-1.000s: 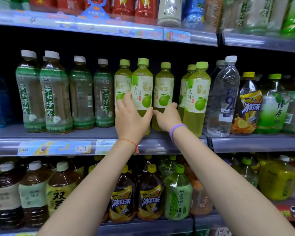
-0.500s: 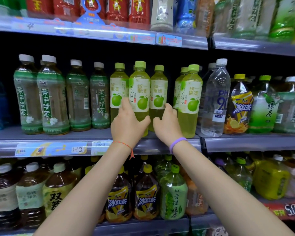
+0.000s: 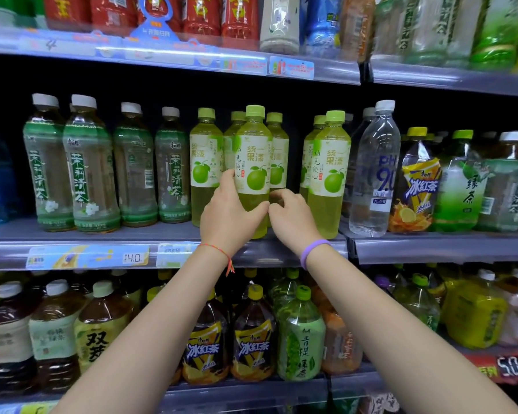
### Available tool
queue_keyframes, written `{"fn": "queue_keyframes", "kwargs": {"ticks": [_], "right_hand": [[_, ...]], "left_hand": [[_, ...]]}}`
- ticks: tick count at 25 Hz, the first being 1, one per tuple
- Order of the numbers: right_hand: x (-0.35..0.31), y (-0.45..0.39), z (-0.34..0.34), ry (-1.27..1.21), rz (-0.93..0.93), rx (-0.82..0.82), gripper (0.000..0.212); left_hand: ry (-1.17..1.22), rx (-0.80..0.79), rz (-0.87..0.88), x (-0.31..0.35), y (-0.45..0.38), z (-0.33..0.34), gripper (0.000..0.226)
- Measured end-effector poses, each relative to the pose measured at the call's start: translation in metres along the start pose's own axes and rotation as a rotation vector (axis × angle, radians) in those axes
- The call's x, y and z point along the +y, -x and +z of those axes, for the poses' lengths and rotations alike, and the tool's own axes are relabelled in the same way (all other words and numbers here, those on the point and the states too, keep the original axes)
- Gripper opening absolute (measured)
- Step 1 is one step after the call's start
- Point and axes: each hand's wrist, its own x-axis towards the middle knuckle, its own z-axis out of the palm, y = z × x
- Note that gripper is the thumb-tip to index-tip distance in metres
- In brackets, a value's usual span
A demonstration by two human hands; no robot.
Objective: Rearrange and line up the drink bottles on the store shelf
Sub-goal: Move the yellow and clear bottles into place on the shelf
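Vs 0.5 s ago: the front bottle [image 3: 253,162] is sitting further forward and now covering the bottle behind it; the right hand [image 3: 292,218] has come off the back bottle and is curling beside the left thumb.

Left hand [image 3: 229,212] is gripping the front bottle low on its body, fingers on the left side, thumb across the front. Right hand is hanging with fingers curled, gripping nothing, just touching the left thumb.

Bottle is standing upright near the front lip of the middle shelf [image 3: 102,234], between a matching bottle [image 3: 205,162] on the left and another [image 3: 326,174] on the right.

Shelf is grey metal with a clear price strip [image 3: 87,258]. Dark back wall. Bottles are clear plastic, waisted, with lime caps, pale green liquid and white labels showing a green fruit. Tea bottles [image 3: 87,165] with white caps are standing to the left, a clear water bottle [image 3: 374,168] to the right.
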Motion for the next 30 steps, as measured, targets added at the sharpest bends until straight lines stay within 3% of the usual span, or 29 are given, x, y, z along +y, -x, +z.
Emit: {"fn": "queue_keyframes", "kwargs": {"ticks": [5,10,17,20,22,24,27,30], "right_hand": [[0.0,0.013,-0.003,-0.096,-0.087,0.143,0.045],[-0.002,0.012,-0.008,-0.19,-0.099,0.177,0.037],[0.003,0.011,-0.004,-0.087,-0.115,0.185,0.059],[-0.007,0.018,0.0,0.095,-0.37,0.374,0.058],[-0.015,0.017,0.006,0.172,-0.588,0.499,0.043],[-0.023,0.015,0.018,0.188,-0.638,0.381,0.031],[-0.033,0.012,0.041,0.226,-0.39,0.036,0.045],[-0.042,0.003,0.056,0.368,-0.255,-0.014,0.061]], "left_hand": [[0.112,-0.076,0.025,0.009,0.001,0.009,0.076],[0.247,-0.134,0.063,0.015,0.006,0.019,0.072],[0.294,-0.151,0.091,0.011,0.004,0.021,0.064],[0.15,0.147,0.168,0.001,-0.002,0.009,0.046],[-0.033,0.338,0.076,-0.01,-0.011,-0.004,0.05],[-0.167,0.326,-0.058,-0.022,-0.02,-0.015,0.062],[-0.321,0.185,-0.129,-0.041,-0.029,-0.021,0.075],[-0.432,0.114,-0.097,-0.054,-0.037,-0.021,0.079]]}}
